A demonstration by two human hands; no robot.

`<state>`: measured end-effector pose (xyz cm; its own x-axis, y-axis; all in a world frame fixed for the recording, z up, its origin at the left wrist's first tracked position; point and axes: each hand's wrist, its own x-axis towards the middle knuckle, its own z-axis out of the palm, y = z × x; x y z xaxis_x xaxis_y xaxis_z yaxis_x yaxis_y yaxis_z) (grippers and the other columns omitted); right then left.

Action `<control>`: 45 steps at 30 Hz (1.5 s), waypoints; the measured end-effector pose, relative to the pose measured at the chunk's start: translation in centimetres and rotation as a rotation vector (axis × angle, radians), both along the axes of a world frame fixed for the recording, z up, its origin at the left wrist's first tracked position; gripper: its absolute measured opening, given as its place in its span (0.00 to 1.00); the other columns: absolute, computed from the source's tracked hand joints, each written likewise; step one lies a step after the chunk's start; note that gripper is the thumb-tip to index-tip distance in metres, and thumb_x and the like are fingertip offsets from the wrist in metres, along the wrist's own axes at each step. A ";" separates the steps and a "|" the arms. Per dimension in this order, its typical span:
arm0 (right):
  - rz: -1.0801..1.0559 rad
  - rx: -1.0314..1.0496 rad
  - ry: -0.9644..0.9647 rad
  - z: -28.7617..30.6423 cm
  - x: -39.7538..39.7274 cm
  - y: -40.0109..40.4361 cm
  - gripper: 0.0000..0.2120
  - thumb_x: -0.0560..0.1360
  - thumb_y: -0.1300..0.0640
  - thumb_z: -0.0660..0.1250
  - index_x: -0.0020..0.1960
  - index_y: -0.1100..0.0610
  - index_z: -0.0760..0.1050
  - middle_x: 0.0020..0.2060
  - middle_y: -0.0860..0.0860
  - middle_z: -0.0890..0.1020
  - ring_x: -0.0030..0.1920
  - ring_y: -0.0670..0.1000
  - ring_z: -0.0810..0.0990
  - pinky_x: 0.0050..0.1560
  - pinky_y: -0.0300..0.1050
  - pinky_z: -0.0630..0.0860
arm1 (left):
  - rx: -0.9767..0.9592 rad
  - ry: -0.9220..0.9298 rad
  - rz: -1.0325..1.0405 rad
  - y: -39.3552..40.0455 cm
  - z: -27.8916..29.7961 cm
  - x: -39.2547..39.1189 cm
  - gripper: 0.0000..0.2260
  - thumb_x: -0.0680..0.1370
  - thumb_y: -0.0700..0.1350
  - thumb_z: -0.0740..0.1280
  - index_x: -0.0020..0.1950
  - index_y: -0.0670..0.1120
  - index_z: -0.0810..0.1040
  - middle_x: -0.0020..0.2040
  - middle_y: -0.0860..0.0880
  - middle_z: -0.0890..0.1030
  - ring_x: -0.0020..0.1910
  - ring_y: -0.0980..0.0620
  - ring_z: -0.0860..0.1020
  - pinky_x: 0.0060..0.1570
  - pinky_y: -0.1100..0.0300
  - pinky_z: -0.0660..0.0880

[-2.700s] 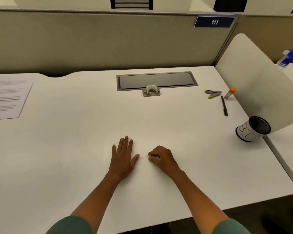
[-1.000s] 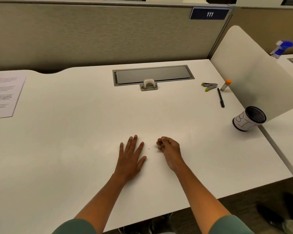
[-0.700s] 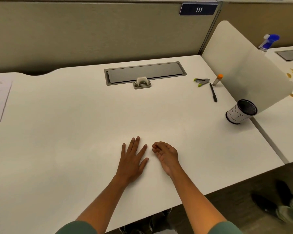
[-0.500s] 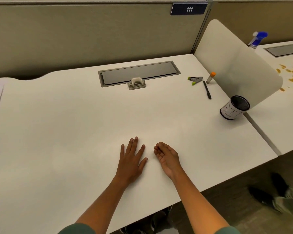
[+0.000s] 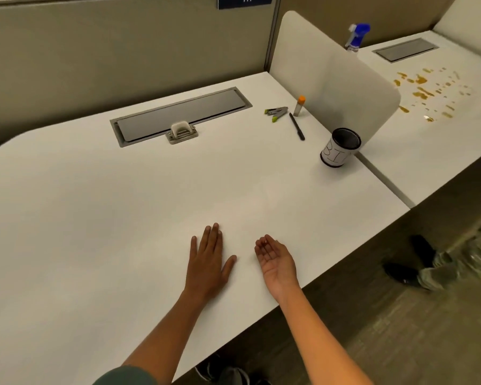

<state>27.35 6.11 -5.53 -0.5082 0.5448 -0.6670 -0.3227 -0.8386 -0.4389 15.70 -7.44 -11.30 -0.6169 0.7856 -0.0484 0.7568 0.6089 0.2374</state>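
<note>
1. left hand (image 5: 207, 262) flat, palm down on bench (image 5: 95, 218) nr front edge, fingers straight, holds nothing.
2. right hand (image 5: 274, 258) just beside it, palm up, fingers loosely curled, empty.
3. back right corner: pen (image 5: 296, 126), stapler (image 5: 277, 112), glue stick (image 5: 299, 106) by divider (image 5: 331, 79); mesh cup (image 5: 340, 148) at right edge, all well apart frm hands.
4. cable hatch (image 5: 181, 112) along back edge.

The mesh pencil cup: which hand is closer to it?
Right. The right hand lies palm up, on the near side of the mesh pencil cup; the left hand rests flat, farther left.
</note>
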 end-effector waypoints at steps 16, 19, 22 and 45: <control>-0.331 -0.065 0.055 -1.5 12.4 -1.1 0.29 0.79 0.41 0.58 0.64 0.66 0.73 0.57 0.62 0.81 0.57 0.58 0.81 0.59 0.51 0.76 | -0.034 -0.050 -0.090 2.3 0.6 7.3 0.36 0.79 0.64 0.39 0.79 0.41 0.46 0.80 0.46 0.44 0.78 0.50 0.42 0.77 0.44 0.45; -0.493 -0.100 0.076 -2.6 14.1 -1.8 0.32 0.78 0.39 0.58 0.66 0.65 0.70 0.58 0.61 0.81 0.58 0.58 0.81 0.63 0.52 0.74 | -0.044 -0.048 -0.117 2.1 0.8 9.1 0.34 0.79 0.63 0.40 0.79 0.43 0.43 0.80 0.47 0.42 0.78 0.50 0.40 0.77 0.45 0.44; -0.576 -0.138 0.098 -3.3 14.1 -2.7 0.34 0.77 0.36 0.57 0.68 0.65 0.68 0.59 0.60 0.80 0.60 0.58 0.80 0.66 0.53 0.72 | -0.047 -0.042 -0.136 2.0 0.9 10.5 0.34 0.80 0.63 0.42 0.79 0.43 0.43 0.80 0.47 0.42 0.78 0.50 0.40 0.77 0.45 0.44; -0.345 -0.130 -0.101 -5.4 9.6 -6.9 0.32 0.79 0.37 0.50 0.66 0.62 0.72 0.60 0.58 0.76 0.62 0.57 0.74 0.66 0.52 0.66 | -0.122 0.038 -0.341 0.0 0.8 15.1 0.30 0.82 0.58 0.45 0.79 0.44 0.45 0.79 0.46 0.39 0.78 0.46 0.39 0.76 0.41 0.44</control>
<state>36.90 -0.76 -10.90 -0.2376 0.5801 -0.7791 -0.5562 -0.7388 -0.3805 30.83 -7.44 -10.51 -0.3237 0.9363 -0.1364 0.9282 0.3422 0.1460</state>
